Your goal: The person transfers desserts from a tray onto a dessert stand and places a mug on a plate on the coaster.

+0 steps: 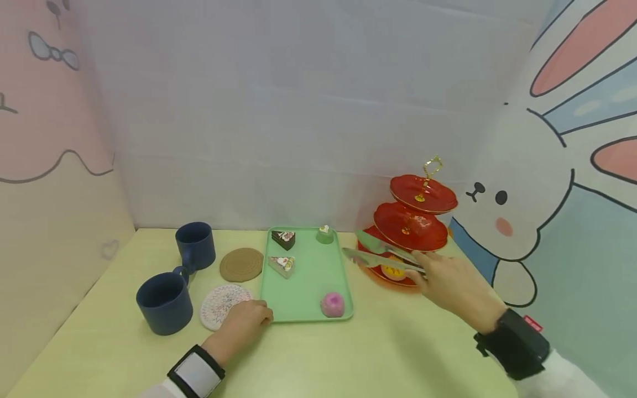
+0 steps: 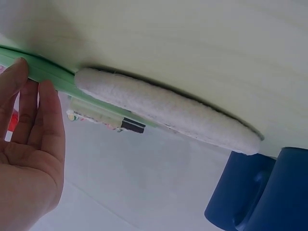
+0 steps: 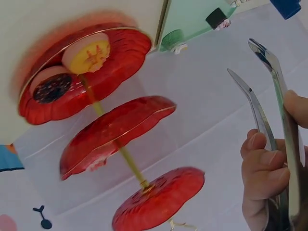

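Note:
My left hand (image 1: 242,326) pinches the near left corner of a green tray (image 1: 311,282). On the tray are a chocolate cake slice (image 1: 283,239), a white cake slice (image 1: 282,266), a small green cake (image 1: 325,236) and a pink cake (image 1: 332,305). My right hand (image 1: 453,284) grips metal tongs (image 3: 281,91), their tips apart with nothing between them. In the head view the tongs cross in front of a red three-tier stand (image 1: 410,225). Its lowest plate bears a yellow-topped pastry (image 3: 89,55) and a dark-topped one (image 3: 53,88).
Two dark blue mugs (image 1: 165,304) stand at the left. A tan round coaster (image 1: 241,264) and a white speckled coaster (image 1: 224,305) lie between the mugs and the tray. A white cloth wall (image 1: 273,121) rises behind the table; a rabbit-print panel (image 1: 517,221) borders the right side.

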Motion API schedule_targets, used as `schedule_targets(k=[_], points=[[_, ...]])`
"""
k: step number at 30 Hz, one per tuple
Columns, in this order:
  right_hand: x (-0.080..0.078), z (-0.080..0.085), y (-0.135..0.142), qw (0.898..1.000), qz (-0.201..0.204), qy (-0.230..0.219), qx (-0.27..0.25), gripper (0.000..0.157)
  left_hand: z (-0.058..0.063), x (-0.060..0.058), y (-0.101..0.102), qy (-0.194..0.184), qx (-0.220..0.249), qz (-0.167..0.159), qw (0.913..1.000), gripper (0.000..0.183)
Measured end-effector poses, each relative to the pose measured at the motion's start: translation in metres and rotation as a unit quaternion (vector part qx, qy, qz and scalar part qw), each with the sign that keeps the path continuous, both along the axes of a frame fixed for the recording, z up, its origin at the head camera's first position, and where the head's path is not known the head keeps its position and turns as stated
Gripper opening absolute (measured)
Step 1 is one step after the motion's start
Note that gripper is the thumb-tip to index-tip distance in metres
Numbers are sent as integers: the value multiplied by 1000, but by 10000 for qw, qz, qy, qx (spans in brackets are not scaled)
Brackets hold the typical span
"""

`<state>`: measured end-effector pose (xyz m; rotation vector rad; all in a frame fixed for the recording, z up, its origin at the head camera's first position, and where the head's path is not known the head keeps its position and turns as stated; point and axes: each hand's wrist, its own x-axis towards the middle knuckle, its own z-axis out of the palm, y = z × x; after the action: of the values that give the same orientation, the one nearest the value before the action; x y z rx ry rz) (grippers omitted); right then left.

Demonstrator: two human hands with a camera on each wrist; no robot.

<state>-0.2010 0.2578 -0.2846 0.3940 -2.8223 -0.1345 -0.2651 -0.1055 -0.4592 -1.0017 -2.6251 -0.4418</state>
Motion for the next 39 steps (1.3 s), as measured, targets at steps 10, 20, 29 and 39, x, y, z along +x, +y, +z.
schedule_targets(k=[10, 20, 29, 39], points=[[-54, -20, -69, 9963, 740, -426, 33, 28, -3, -2, 3, 226, -40, -154, 9996, 13], [-92, -48, -113, 9924, 898, -779, 318, 27, -7, 1, 9, 195, 41, -251, 9995, 11], [-111, -54, -130, 9899, 949, -711, 776, 29, -8, 4, 13, 391, 91, -325, 9987, 13], [-124, -52, -145, 9867, 1206, -474, 985, 30, -3, 1, 1, 473, 61, -188, 9987, 13]])
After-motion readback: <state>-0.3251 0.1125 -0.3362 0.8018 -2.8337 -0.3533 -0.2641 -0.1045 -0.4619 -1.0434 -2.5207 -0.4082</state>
